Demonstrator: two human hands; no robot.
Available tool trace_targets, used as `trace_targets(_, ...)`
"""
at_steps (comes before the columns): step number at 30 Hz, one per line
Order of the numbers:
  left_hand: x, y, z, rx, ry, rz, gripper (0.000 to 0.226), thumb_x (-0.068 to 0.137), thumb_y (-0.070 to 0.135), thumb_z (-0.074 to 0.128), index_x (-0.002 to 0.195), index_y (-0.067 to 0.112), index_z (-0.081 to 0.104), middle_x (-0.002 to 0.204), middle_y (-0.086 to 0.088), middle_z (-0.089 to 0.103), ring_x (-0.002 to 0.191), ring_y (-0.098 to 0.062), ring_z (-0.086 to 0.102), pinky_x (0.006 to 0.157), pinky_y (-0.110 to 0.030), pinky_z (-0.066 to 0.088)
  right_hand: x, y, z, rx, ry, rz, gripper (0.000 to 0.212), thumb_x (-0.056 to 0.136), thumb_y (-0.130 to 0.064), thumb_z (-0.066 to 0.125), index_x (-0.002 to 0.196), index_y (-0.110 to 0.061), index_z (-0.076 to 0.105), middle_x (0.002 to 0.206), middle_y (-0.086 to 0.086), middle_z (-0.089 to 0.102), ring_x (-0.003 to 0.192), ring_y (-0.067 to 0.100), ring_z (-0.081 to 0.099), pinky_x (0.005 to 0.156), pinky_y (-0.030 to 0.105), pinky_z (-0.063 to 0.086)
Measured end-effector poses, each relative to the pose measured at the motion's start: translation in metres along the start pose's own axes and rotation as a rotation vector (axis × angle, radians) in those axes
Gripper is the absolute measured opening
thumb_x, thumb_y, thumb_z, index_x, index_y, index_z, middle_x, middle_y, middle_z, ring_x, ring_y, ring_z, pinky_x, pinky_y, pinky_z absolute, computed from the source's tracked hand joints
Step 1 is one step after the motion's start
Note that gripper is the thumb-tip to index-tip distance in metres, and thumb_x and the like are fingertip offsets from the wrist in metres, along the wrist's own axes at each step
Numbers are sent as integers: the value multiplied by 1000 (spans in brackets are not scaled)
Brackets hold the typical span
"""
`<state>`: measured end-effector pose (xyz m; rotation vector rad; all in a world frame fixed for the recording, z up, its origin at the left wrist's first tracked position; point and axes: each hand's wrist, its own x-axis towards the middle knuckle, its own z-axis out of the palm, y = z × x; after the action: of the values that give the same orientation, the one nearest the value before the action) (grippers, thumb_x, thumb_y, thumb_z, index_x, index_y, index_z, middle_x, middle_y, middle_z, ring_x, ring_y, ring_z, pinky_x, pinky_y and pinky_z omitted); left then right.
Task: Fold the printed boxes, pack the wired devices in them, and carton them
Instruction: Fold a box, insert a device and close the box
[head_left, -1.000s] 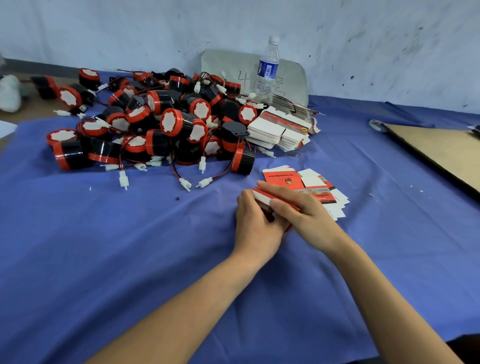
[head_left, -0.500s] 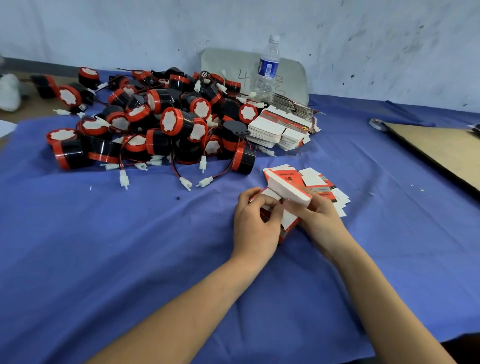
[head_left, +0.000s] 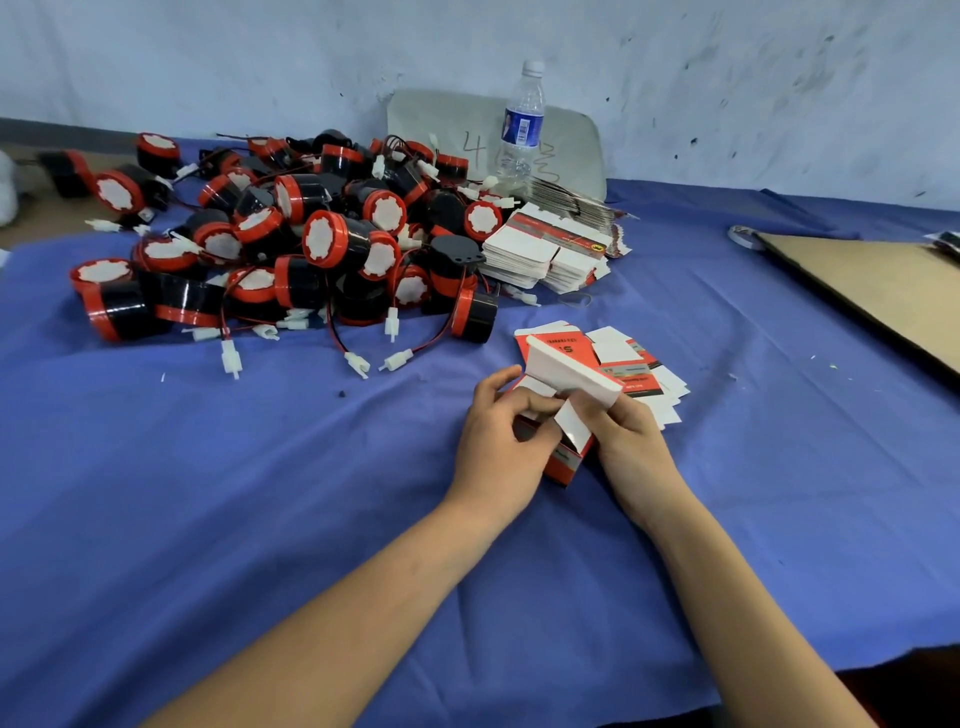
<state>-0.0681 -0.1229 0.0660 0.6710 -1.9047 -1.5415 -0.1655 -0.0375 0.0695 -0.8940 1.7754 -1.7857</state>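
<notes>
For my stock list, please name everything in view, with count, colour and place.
wired devices: many, black-red, heaped rear left
half-folded box: one, red-white, centre front
near flat boxes: one pile, red-white, behind that box
rear flat boxes: one stack, red-white, beside the devices
water bottle: one, clear, rear centre
cardboard sheet: one, brown, right
cloth: one, blue, under everything
left hand: one, gripping the box
right hand: one, gripping the box

This single wide-angle view comes from your head, facing forward and down across the blue-covered table (head_left: 208, 519). Your forearms (head_left: 337, 623) enter from the bottom edge; your left hand (head_left: 498, 441) and right hand (head_left: 631, 441) sit close, just below centre, holding a box (head_left: 563, 462). The wall (head_left: 260, 52) fills the far top strip.
</notes>
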Motion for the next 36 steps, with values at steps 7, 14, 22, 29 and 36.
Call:
trace_targets(7, -1, 5, 2, -32, 31, 10, 48, 80, 20, 75, 105, 53, 50, 119, 11, 49, 104, -2, 57, 93, -33, 51, -2, -1, -2, 4, -67, -49, 26, 100, -10, 46, 110, -25, 66, 107, -9, 73, 103, 10, 67, 82, 18, 52)
trace_targets(14, -4, 3, 3, 11, 73, 12, 25, 90, 8, 59, 89, 33, 56, 120, 8, 49, 114, -14, 51, 100, -39, 43, -3, 0, -1, -7, -39, -61, 25, 98, -7, 50, 108, -23, 66, 103, -11, 74, 100, 8, 67, 81, 18, 51)
trace_targets(22, -6, 0, 2, 161, 11, 78, 10, 88, 15, 62, 89, 25, 59, 127, 15, 41, 116, -11, 50, 100, -31, 42, -3, -2, 0, -75, -21, -87, 26, 98, -3, 50, 110, -19, 66, 98, -14, 74, 95, 2, 67, 79, 14, 49)
trace_targets(29, -8, 3, 0, 91, -84, 94, 37, 78, 28, 49, 104, 25, 75, 141, 18, 34, 130, -11, 43, 109, -39, 36, -2, -2, 1, 81, 13, 12, 26, 80, -22, 65, 105, -19, 71, 106, 6, 73, 102, 24, 68, 91, 40, 53)
trace_targets(36, -8, 2, 7, 212, 46, 163, 22, 83, 17, 71, 99, 32, 76, 137, 13, 42, 118, -19, 55, 104, -44, 40, 2, 3, -2, 231, -9, 57, 38, 81, -22, 52, 113, -12, 69, 117, 18, 67, 114, 36, 60, 104, 56, 42)
